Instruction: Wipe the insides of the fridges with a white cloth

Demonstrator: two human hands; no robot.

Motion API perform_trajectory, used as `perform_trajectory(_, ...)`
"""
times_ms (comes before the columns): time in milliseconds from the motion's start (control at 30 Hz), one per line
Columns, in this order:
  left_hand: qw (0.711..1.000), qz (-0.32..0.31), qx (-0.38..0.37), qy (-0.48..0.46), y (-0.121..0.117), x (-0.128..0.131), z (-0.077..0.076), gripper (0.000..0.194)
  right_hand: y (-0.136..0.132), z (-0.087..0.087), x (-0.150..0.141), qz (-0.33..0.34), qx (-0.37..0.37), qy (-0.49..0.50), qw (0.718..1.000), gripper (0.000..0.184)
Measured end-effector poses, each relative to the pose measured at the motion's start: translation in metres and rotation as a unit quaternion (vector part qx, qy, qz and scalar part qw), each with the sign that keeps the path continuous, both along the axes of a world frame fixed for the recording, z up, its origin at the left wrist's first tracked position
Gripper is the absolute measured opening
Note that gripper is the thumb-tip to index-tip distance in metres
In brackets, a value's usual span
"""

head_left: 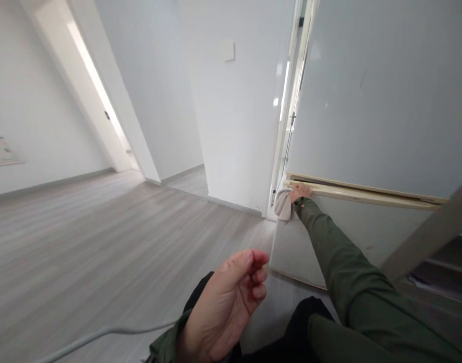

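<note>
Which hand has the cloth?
The right hand, stretched out to the cream handle strip on the appliance door, presses the cloth there. The left hand hangs loosely curled and empty over the lap.

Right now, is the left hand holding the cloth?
No, the left hand is empty; the right hand presses the cloth on the fridge.

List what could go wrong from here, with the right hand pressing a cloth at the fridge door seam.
1. The right hand presses the pale grey cloth at the cream handle strip between the white fridge's doors; fingers could get pinched in that gap.
2. The cloth hangs off the corner and may slip from the hand.
3. A grey cable lies on the wood-look floor near the curled, empty left hand; it might snag.
</note>
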State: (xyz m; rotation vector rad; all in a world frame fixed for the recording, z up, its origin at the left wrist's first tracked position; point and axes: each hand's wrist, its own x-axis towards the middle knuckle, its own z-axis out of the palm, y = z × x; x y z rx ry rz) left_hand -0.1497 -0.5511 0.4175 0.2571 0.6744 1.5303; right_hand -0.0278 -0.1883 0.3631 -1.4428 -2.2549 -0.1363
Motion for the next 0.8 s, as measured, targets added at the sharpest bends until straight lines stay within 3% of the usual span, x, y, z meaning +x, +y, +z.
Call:
perform_trajectory(100,0.999,-0.030,0.020,-0.023,-0.006,0.007,0.003,0.027,-0.027,-0.020,0.011,-0.014,-0.005,0.023,1.000,0.032)
perform_trajectory(267,0.991,-0.107,0.047,-0.061,-0.016,0.027,0.005,0.028,-0.073,-0.042,0.046,0.033,0.012,0.027,0.999,0.033)
perform_trajectory(433,0.984,-0.152,0.057,-0.072,-0.037,0.034,0.000,0.027,-0.111,-0.047,0.069,0.045,0.032,0.056,0.997,0.032)
perform_trajectory(633,0.977,-0.201,0.073,-0.009,-0.078,0.033,-0.002,0.035,-0.150,-0.042,0.096,0.090,0.056,0.112,0.988,0.030)
perform_trajectory(733,0.947,-0.302,0.087,0.070,-0.095,0.040,-0.022,0.049,-0.172,-0.044,0.118,0.119,0.087,0.151,0.978,0.029)
perform_trajectory(800,0.892,-0.417,0.104,0.144,-0.099,0.045,-0.040,0.059,-0.189,-0.047,0.131,0.134,0.118,0.183,0.967,0.026)
